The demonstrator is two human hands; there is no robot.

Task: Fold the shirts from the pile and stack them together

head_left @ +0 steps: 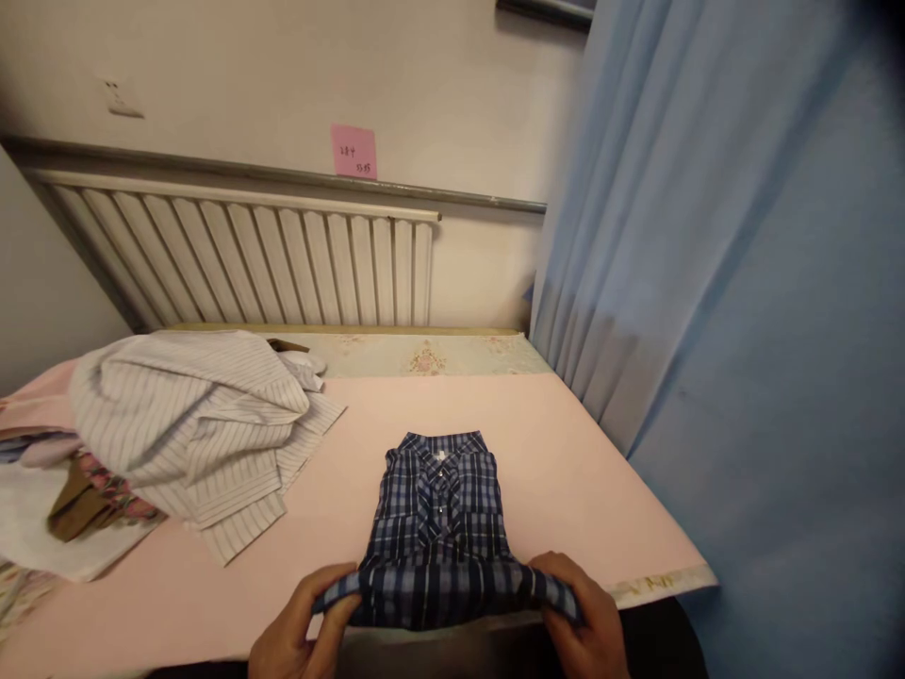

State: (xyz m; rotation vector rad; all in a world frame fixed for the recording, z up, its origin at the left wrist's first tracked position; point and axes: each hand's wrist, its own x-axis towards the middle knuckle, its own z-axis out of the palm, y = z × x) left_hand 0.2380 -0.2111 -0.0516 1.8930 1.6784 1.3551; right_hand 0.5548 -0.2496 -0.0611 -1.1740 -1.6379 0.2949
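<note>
A dark blue plaid shirt point(442, 528) lies front up near the table's front edge, its collar pointing away from me and its sleeves tucked out of sight. Its lower end is folded over into a raised band. My left hand point(304, 627) pinches the left end of that band between thumb and fingers. At the right end, my right hand point(584, 618) grips the same band, thumb on top and the other fingers partly hidden beneath.
A heap of clothes with a striped shirt point(205, 415) on top lies at the left of the pink-covered table point(566, 453). Behind stands a white radiator point(283, 255). A blue curtain point(707, 236) hangs along the right side. A pink note point(354, 151) is on the wall.
</note>
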